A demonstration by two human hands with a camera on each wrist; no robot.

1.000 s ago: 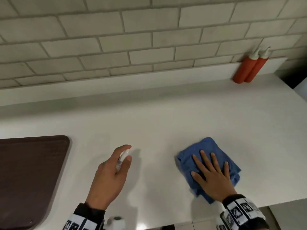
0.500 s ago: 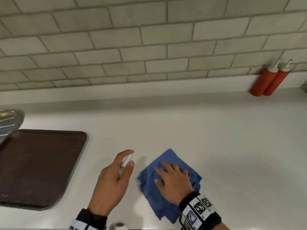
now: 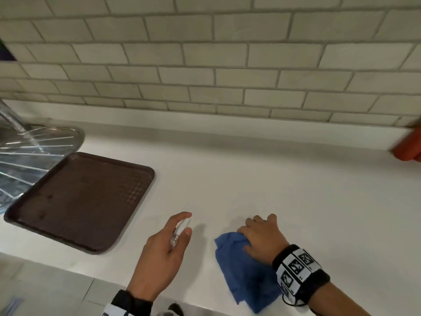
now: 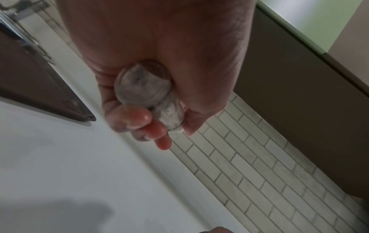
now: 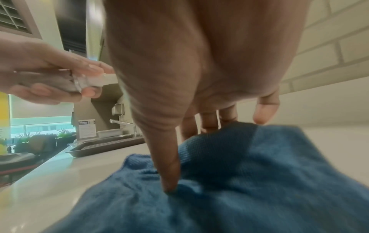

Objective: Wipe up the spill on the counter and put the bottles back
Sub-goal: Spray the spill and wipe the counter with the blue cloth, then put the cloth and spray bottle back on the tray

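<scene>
Near the worktop's (image 3: 273,179) front edge, the right hand (image 3: 262,238) presses a blue cloth (image 3: 241,270) with spread fingers; the left hand (image 3: 163,254) grips a small clear spray bottle (image 3: 180,231) above the worktop, beside the brown tray (image 3: 79,201).

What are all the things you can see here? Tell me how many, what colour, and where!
cloth: one, blue, crumpled on the counter near the front edge, under the right hand.
spray bottle: one, small and clear, held above the counter in the left hand.
red bottles: red, against the wall at the far right, cut off by the picture edge, so the count cannot be told.
tray: one, dark brown, flat on the counter at the left.
metal rack: one, silver, behind the tray at the far left.
counter: one, white.
tiled wall: pale grey, behind the counter.
left hand: grips the spray bottle.
right hand: presses on the cloth.
</scene>
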